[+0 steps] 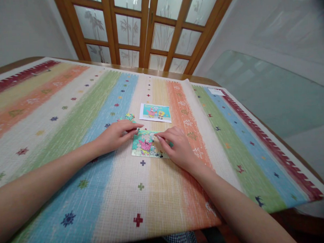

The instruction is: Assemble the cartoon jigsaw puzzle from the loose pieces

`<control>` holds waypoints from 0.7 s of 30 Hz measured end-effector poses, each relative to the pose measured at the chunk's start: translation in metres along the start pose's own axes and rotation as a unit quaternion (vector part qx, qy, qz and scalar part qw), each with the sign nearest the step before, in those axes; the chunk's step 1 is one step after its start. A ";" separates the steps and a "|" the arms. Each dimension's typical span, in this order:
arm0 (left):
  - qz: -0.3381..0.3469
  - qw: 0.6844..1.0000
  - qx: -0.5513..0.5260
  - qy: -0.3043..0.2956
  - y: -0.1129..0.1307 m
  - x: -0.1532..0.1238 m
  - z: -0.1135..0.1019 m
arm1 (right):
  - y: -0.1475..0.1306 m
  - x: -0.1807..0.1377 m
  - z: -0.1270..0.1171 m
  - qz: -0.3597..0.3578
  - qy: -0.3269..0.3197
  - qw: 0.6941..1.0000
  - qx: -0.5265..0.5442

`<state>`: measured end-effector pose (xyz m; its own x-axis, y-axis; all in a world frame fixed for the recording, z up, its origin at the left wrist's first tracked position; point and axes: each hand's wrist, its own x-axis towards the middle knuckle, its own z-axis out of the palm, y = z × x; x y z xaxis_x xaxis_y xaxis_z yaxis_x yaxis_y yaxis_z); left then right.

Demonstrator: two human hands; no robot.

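A partly covered jigsaw puzzle [141, 150] lies flat on the striped tablecloth, showing a pink cartoon starfish on a teal background. My left hand [117, 137] is at its upper left corner, thumb and forefinger drawn close together; whatever is between them is too small to make out. Over the right part of the puzzle is my right hand [176, 144], its thumb and forefinger pinched at a pale puzzle piece [152, 134] near the top edge. My right hand hides much of that side. Loose puzzle pieces [129, 116] lie in a small pile behind my left hand.
Just behind the puzzle lies a printed reference picture [155, 113] with the same cartoon characters. A small white paper [216, 92] rests at the far right of the tablecloth [122, 195]. Wooden doors with glass panes [128, 30] stand beyond the table.
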<state>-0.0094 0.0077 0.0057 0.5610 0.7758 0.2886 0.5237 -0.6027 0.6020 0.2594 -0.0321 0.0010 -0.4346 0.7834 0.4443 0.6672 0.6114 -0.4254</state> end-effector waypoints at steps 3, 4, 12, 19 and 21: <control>0.023 1.000 -0.005 -0.006 0.004 -0.001 0.004 | 0.000 0.000 0.000 -0.004 0.002 1.000 0.001; 0.012 1.000 -0.013 -0.008 0.004 -0.002 0.005 | 0.000 0.000 0.000 -0.006 0.002 1.000 0.002; -0.068 0.978 -0.196 -0.021 -0.001 -0.007 0.009 | 0.003 -0.001 0.002 -0.017 0.006 1.000 0.001; -0.044 0.983 -0.176 -0.014 -0.002 -0.009 0.012 | 0.004 -0.002 0.002 -0.012 0.002 1.000 -0.003; -0.041 0.985 -0.165 -0.013 -0.003 -0.010 0.013 | 0.004 -0.002 0.002 -0.013 0.002 1.000 -0.002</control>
<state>-0.0079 -0.0009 -0.0087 0.5444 0.8117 0.2117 0.3341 -0.4413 0.8329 0.2619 -0.0308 -0.0029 -0.4494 0.7667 0.4584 0.6579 0.6312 -0.4108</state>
